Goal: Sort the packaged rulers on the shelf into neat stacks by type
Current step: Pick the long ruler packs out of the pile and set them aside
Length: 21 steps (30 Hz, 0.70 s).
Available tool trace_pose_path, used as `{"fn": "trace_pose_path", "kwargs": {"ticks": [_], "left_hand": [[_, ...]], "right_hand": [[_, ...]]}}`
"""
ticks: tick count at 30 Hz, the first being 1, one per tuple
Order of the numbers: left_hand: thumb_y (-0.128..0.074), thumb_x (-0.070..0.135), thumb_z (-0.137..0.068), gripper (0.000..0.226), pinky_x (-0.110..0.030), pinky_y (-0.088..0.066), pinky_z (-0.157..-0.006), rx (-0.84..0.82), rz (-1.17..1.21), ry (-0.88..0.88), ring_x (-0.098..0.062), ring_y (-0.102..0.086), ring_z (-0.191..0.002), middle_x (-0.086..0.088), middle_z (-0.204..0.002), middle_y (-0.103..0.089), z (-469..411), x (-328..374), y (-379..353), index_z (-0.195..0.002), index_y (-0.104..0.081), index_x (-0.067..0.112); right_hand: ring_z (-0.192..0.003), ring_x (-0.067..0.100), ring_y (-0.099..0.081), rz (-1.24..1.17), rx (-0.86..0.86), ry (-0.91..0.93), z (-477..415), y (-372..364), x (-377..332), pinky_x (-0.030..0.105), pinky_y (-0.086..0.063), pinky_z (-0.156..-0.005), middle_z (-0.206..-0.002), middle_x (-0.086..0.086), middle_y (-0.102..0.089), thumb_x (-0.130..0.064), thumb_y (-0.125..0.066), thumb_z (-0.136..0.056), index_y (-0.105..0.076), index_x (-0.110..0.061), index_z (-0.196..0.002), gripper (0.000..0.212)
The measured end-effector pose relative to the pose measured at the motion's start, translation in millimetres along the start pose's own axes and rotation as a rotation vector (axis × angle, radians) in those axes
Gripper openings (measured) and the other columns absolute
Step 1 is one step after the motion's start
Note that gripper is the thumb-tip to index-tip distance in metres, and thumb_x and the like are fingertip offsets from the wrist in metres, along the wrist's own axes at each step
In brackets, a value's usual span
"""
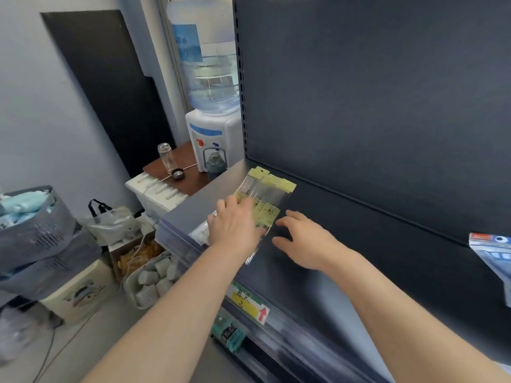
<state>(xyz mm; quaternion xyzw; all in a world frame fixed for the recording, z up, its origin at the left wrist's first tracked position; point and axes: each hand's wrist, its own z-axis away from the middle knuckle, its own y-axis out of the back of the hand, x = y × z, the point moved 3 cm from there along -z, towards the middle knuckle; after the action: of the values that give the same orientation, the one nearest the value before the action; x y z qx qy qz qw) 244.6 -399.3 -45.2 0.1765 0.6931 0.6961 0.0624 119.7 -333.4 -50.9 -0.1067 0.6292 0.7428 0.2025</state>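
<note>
- Right now the packaged rulers (261,201) lie on the dark shelf (365,244), close to its left end, as a small fanned bunch of clear sleeves.
- Their yellow header cards point toward the shelf's dark back panel (359,92), and the clear lower ends reach toward the front edge.
- Palm down, the left hand (235,225) rests on the lower half of the bunch; its fingers are straight and lie close together across the sleeves, pressing them flat and not curled round them.
- Just to the right of the bunch is the right hand (304,239), palm down over bare shelf, with its fingers loosely spread and lightly bent and the thumb reaching toward the sleeves' edge.
- Whether that hand touches the sleeves, I cannot tell.
- On the shelf's front rail, below the hands, sits a yellow and green price label (249,302) with a red arrow.
- At the far right edge, well apart from the rulers, a blue package (495,255) shows partly.
- Beyond the left end of the shelf, a water dispenser (213,139) stands on a brown table (190,176), with a clear glass bottle (165,157) beside it.
- Lower left, a grey basket (36,225) holds pale blue items, and a plastic bag (110,222) sits near it.
</note>
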Motion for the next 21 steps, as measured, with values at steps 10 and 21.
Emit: {"fn": "trace_pose_path", "kwargs": {"ticks": [10, 21], "left_hand": [[-0.056, 0.056, -0.089, 0.056, -0.05, -0.038, -0.095, -0.127, -0.096, -0.136, -0.03, -0.035, -0.129, -0.004, -0.141, -0.042, -16.0, -1.5, 3.8, -0.137, -0.046, 0.028], [-0.055, 0.04, -0.095, 0.038, -0.034, -0.044, -0.089, -0.295, 0.127, -0.74, -0.021, -0.049, -0.123, 0.005, -0.133, -0.056, 28.4, 131.8, -7.8, -0.131, -0.056, 0.028]], "right_hand": [[-0.146, 0.022, -0.019, 0.082, 0.067, -0.003, -19.5, -13.0, -8.7, 0.048, -0.022, -0.115, -0.156, -0.001, -0.028, -0.038, -0.044, -0.098, -0.035, -0.027, -0.145, 0.049], [-0.146, 0.019, -0.021, 0.214, 0.272, -0.595, 123.6, 9.3, 87.9, 0.043, -0.028, -0.112, -0.144, -0.004, -0.044, -0.034, -0.047, -0.097, -0.052, -0.025, -0.132, 0.037]]}}
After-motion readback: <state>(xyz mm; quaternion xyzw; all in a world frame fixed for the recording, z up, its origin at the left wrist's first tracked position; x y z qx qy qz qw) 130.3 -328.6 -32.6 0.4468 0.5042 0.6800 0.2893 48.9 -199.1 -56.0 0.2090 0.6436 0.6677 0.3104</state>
